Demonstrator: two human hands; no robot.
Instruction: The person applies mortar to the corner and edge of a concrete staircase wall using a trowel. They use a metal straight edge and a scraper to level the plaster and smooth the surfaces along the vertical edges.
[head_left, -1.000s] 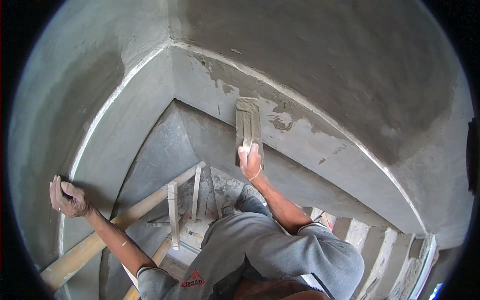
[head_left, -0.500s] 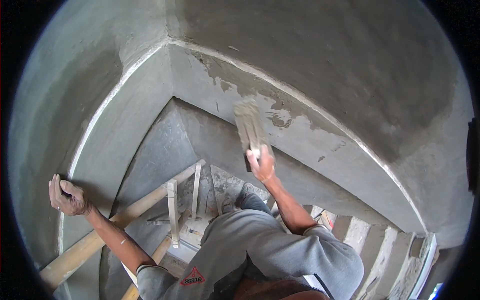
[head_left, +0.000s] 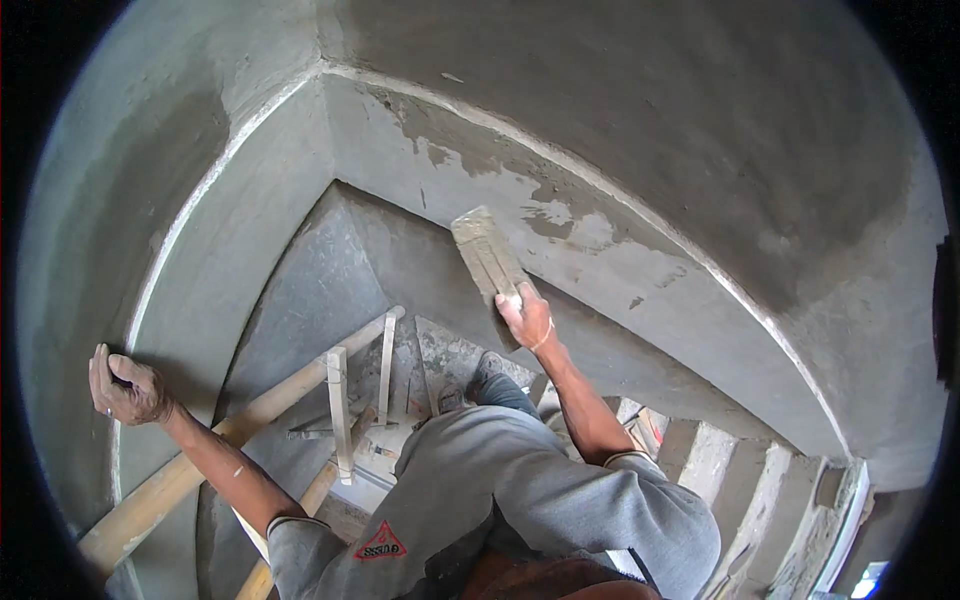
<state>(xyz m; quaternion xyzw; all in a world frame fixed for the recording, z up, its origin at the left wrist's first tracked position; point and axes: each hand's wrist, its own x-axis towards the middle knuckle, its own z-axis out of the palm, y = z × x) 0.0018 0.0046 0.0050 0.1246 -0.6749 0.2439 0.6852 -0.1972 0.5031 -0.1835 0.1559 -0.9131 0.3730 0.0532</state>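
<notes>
My right hand [head_left: 526,318] grips the white handle of a plastering trowel [head_left: 480,245] whose long, upturned rectangular face is coated with wet grey mortar. It is held tilted in front of a plastered ledge band [head_left: 600,290], which carries darker, patchy smears along its upper part; I cannot tell whether the blade touches it. At the left, my left hand [head_left: 126,388] rests against the curved grey wall [head_left: 130,210] near a white groove line, fingers loosely bent, with nothing visible held in them.
Below my left arm a wooden pole rail [head_left: 270,410] with upright timber posts [head_left: 340,400] runs diagonally. My legs and a shoe show below, over a mottled landing. Rough concrete stairs [head_left: 730,490] descend at the lower right. Plastered walls surround the top and both sides.
The trowel has tilted, its top swinging left while my right hand moved slightly right along the band. The view has shifted a little. My left hand stays at the left wall.
</notes>
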